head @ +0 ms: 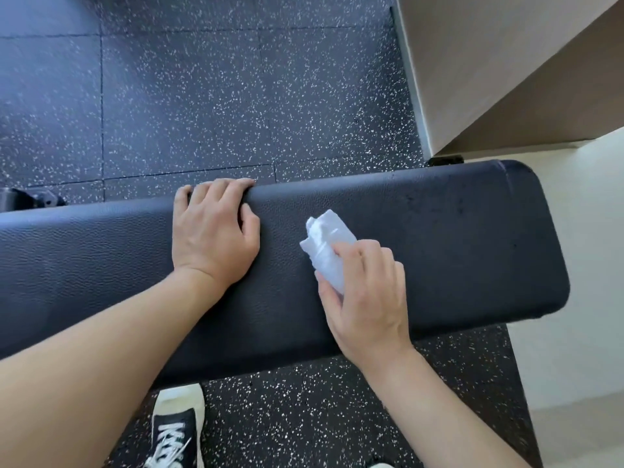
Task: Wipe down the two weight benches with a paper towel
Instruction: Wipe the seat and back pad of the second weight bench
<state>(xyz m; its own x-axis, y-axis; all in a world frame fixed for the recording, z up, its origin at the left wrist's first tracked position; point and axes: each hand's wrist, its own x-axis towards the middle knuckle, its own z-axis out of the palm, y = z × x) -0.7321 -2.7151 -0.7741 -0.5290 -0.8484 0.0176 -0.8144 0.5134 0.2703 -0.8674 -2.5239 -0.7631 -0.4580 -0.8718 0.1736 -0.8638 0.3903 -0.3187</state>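
Right grip: the right hand [366,292] has its fingers and thumb curled round a crumpled white paper towel [327,249], holding it down on the pad; the wad sticks out beyond the fingertips on the far-left side of the grip.

Left grip: the left hand [212,231] lies palm-down on the same pad, to the left of the towel grip and apart from it; its fingers bend over the pad's far edge and its thumb points toward the towel. It grasps nothing loose, only the pad's edge.

Worktop: a long black padded weight bench with a pebbled leather-like cover [456,231] runs crosswise beneath both grips; its rounded end lies to the right of the towel grip, and it leaves the view on the left.

Towel position: on the top face of the pad, between the left hand and the bench's rounded end, nearer the middle of the pad's width than either long edge.

Floor: dark rubber tiles flecked with white [219,96] spread beyond and nearer than the bench.

Footwear: a black canvas sneaker with white laces and white toe cap [177,430] stands on the floor below the left forearm, nearer than the bench.

Wall: a beige corner [489,69] rises beyond the towel grip, to the far right.

Second bench: not visible here.
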